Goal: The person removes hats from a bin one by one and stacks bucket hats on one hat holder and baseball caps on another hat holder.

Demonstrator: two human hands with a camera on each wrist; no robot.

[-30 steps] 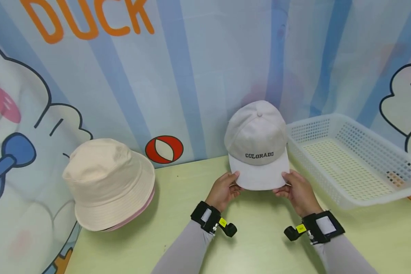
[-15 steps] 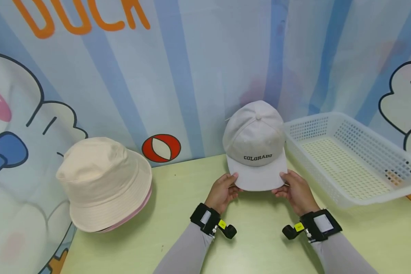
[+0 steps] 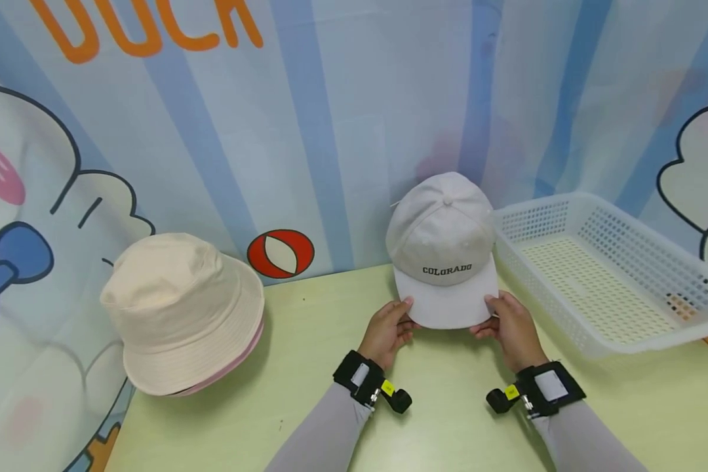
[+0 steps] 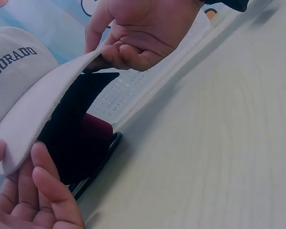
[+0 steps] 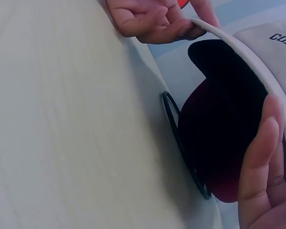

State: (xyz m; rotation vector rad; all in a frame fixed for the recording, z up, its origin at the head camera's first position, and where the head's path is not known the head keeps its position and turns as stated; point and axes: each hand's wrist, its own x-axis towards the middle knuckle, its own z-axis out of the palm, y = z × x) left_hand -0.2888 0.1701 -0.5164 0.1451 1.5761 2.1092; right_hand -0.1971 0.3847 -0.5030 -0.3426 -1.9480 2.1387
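A white baseball cap lettered COLORADO stands at the back of the table, its brim toward me. My left hand pinches the brim's left corner, thumb on top and fingers beneath. At the opposite corner my right hand has the same pinch. Under the white brim, the left wrist view shows another, black brim. Something dark red shows below it in the right wrist view, above a thin black ring at the table surface. The white crown hides the rest of what is underneath.
At left, a cream bucket hat sits over a pink-brimmed one. A white perforated plastic basket stands right of the cap, near my right hand. A cartoon-printed cloth hangs behind the pale table.
The head view has shifted slightly. Both hands keep their hold on the white cap's brim, and the cap stays in place.
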